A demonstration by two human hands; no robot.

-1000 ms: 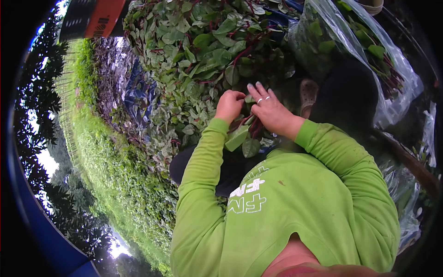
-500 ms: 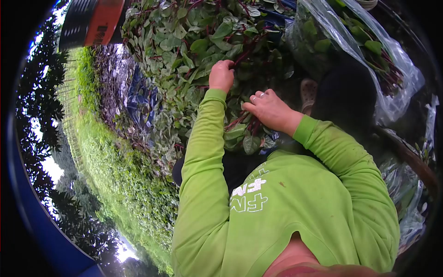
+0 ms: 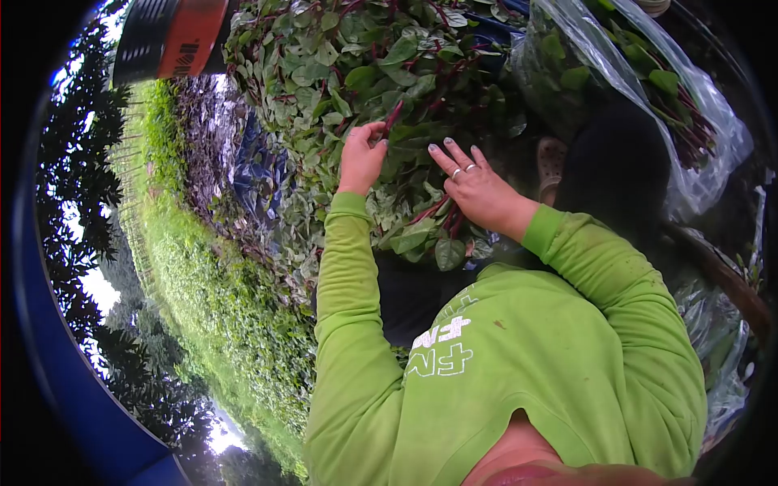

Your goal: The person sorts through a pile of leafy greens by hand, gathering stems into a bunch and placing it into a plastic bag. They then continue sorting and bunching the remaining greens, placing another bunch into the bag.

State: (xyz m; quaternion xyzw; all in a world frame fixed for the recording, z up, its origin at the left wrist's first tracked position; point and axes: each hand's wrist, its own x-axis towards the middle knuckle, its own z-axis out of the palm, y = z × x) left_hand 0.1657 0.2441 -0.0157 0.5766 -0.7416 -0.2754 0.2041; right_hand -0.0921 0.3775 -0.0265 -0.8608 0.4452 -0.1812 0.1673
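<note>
My left hand (image 3: 362, 158) pinches a purple-red stem (image 3: 394, 117) between thumb and fingers, above the heap of red-stemmed leafy greens (image 3: 324, 77). To its right, my right hand (image 3: 484, 193) wears two rings and has several fingers stretched out towards the heap. A small bunch of red-stemmed greens (image 3: 448, 253) comes out from under the right palm, its leaves hanging towards my body. The right thumb is hidden, but the stems appear held at the palm.
A clear plastic bag (image 3: 721, 134) with more greens lies at the upper right. Beside my dark-clad leg shows a shoe (image 3: 550, 162). A black and orange container (image 3: 174, 40) stands at the upper left. Blue sheeting (image 3: 253, 166) lies by the heap.
My left hand has drawn back from the heap, down and left, with a stem now showing in its pinch. The right fingers have straightened and spread.
</note>
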